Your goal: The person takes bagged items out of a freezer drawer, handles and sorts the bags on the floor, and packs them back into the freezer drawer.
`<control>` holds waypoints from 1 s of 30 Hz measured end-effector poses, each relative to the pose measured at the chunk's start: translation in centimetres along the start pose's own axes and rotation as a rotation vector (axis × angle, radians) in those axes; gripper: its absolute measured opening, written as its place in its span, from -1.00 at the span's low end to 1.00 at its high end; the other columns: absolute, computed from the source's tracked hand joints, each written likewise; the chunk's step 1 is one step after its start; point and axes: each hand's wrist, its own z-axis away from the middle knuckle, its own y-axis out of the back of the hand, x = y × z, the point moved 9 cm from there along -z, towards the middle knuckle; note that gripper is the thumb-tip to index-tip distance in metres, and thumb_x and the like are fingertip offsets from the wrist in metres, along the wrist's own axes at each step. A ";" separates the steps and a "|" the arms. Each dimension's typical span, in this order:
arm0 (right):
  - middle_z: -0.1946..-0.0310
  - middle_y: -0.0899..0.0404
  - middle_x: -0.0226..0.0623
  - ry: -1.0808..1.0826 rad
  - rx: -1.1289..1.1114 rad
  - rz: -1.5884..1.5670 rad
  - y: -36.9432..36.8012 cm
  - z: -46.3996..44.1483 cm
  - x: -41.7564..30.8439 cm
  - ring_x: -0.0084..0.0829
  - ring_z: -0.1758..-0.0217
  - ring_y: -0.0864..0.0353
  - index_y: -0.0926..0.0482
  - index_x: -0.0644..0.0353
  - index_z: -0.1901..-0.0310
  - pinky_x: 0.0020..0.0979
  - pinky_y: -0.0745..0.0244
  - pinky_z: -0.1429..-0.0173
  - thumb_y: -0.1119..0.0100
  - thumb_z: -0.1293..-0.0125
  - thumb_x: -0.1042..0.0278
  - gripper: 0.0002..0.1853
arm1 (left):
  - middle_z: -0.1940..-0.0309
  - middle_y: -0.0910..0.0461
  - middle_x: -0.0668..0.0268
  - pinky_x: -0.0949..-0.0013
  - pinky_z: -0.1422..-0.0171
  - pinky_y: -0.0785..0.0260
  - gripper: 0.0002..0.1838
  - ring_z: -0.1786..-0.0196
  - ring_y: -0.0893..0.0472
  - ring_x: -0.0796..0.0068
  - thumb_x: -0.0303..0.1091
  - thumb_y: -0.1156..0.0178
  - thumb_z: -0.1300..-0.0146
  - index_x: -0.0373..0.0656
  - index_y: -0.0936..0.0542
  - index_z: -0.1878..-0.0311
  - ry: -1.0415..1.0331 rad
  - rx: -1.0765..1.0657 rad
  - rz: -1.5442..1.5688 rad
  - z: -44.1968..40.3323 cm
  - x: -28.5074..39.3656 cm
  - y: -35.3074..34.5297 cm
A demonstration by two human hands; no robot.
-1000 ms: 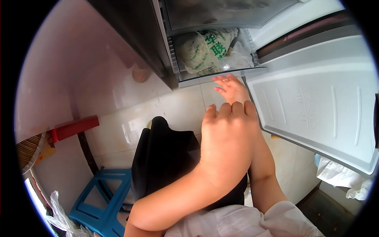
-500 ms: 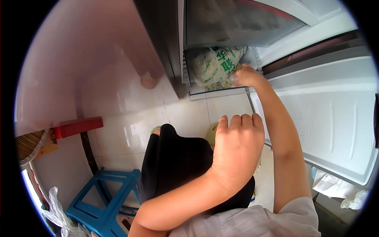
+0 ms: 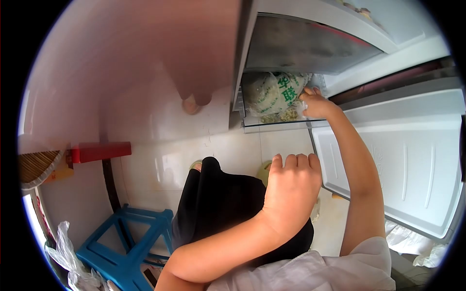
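Note:
A refrigerator drawer [image 3: 286, 124] is pulled out at the upper middle. In it lies a bulging white plastic bag [image 3: 272, 99] with green Chinese lettering. Small pale-green pieces [image 3: 288, 115] in clear plastic show below it. My right hand [image 3: 316, 103] reaches into the drawer's right side, its fingers bent around crinkled plastic at the bag's edge; one finger stands a little apart. My left hand [image 3: 293, 186] hovers in front of my body, back up, with the fingers curled under. Its palm is hidden, so I cannot see whether anything is in it.
The white-lined refrigerator door [image 3: 412, 165] stands swung out on the right. Another drawer [image 3: 310, 46] with a dark translucent front sits above. A glossy panel [image 3: 145, 63] fills the left. A blue plastic stool [image 3: 121, 242] and a clear plastic bag [image 3: 73, 262] are at lower left.
The view has shifted, so the drawer and door appear lower and further right. My right hand stays at the bag's right edge, with one finger now more raised. My left hand keeps its curled pose.

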 end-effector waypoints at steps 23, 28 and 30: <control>-0.42 -0.21 -0.18 -0.029 -0.924 -0.299 -4.0 1.1 -5.9 -0.25 -0.48 -0.14 -0.37 0.11 -0.32 -0.33 -0.02 -0.47 0.17 -0.34 -0.31 -0.28 | 0.52 -0.54 0.35 0.26 0.05 -0.50 -0.80 0.36 -0.61 0.39 -0.49 -0.26 0.18 -0.14 -0.52 0.40 0.059 -0.006 -0.034 -0.7 0.9 -1.5; -0.45 -0.16 -0.34 0.125 -0.883 -0.313 -3.2 1.1 -6.2 -0.30 -0.52 -0.06 -0.25 -0.03 -0.40 -0.35 0.07 -0.52 0.22 -0.38 -0.29 -0.30 | 0.54 -0.52 0.36 0.31 0.10 -0.48 -0.81 0.38 -0.60 0.41 -0.48 -0.25 0.18 -0.13 -0.50 0.41 0.034 -0.041 -0.034 -0.2 1.0 -1.4; -0.45 -0.16 -0.37 0.133 -0.855 -0.368 -3.1 0.9 -6.5 -0.33 -0.52 -0.06 -0.28 -0.11 -0.39 -0.36 0.08 -0.52 0.22 -0.39 -0.29 -0.35 | 0.54 -0.52 0.36 0.34 0.14 -0.46 -0.81 0.39 -0.59 0.42 -0.48 -0.25 0.18 -0.12 -0.50 0.42 0.008 -0.033 -0.045 0.2 1.2 -1.2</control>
